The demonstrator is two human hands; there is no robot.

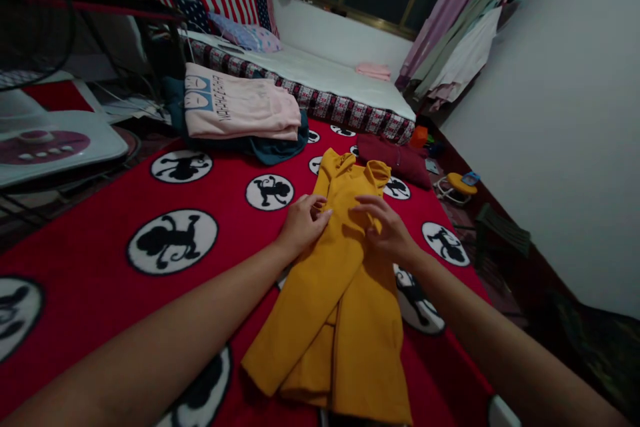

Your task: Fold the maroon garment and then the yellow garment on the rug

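A mustard-yellow coat (pixel 345 267) lies lengthwise on the red blanket, its collar away from me and its hem near me. One sleeve crosses its front on a slant down to the lower left. My left hand (pixel 304 221) is at the coat's left edge below the collar, its fingers bent and apart at the cloth. Over the right side of the coat is my right hand (pixel 384 227), fingers spread and curved, seemingly just above the fabric. I see nothing held in either hand.
Folded pink clothing (pixel 240 107) lies on dark teal cloth (pixel 275 150) at the back left. Behind the coat is a folded maroon garment (pixel 395 159). A bed (pixel 320 73) stands beyond, a yellow stool (pixel 461 183) at right, and a white appliance (pixel 55 133) at left.
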